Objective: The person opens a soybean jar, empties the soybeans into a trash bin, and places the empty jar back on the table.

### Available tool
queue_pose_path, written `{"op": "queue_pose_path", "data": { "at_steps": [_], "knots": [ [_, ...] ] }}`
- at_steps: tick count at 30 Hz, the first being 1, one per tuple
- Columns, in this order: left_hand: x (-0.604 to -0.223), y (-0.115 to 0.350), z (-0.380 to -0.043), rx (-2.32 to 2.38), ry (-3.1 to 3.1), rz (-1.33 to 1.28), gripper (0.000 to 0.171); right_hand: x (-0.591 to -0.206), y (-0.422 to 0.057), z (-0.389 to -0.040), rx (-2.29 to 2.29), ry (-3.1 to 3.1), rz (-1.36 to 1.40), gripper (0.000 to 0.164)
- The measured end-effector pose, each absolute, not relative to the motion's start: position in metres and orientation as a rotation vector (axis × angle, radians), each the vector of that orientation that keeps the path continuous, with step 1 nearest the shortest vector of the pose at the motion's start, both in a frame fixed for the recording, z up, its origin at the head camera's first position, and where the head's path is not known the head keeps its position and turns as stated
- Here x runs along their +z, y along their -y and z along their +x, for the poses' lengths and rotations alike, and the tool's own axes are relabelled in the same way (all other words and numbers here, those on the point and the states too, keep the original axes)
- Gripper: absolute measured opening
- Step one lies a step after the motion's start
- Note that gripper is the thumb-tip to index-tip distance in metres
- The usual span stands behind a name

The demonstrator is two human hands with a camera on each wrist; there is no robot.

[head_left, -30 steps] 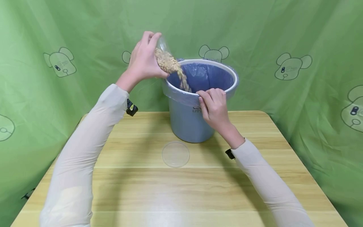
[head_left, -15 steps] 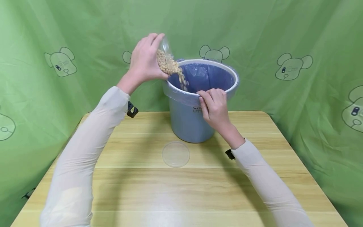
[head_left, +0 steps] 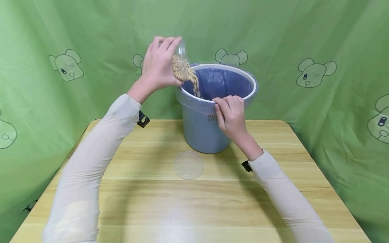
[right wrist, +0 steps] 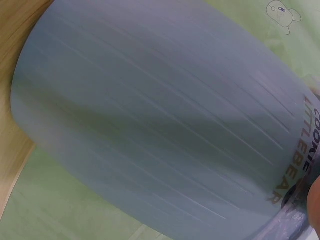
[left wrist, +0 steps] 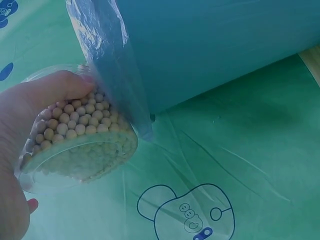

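Observation:
My left hand grips a clear plastic jar, tilted over the left rim of a blue-grey trash can. Small round beige beans or balls still fill much of the jar, and a stream of them falls inside the can. A bluish plastic bag lines the can, folded over its outside under a white rim ring. My right hand holds the front of that rim, fingers curled over it. In the right wrist view only a fingertip shows, beside the lettering on the can.
A clear round lid lies flat on the wooden table in front of the can. Green curtains printed with bear heads hang behind and at both sides of the table. Both wrists wear black straps.
My left hand has shifted slightly right and down with the jar, which stays tipped as the beans keep pouring. The right hand holds the rim as before.

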State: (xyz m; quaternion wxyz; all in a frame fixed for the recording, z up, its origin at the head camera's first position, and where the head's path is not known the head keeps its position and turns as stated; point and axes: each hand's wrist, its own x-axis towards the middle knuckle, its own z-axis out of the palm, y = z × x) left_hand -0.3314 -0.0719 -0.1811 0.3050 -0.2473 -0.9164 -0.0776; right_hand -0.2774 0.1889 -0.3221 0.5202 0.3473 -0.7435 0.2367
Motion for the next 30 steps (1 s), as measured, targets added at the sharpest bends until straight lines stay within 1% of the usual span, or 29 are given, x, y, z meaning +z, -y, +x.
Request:
{"op": "queue_pose_path", "data": {
  "at_steps": [30],
  "knots": [
    [-0.1876,0.0666,-0.33,-0.183,2.344,-0.786,0.125,-0.3215,-0.1875,-0.2773,0.573,1.773,0.828,0.017]
  ]
}}
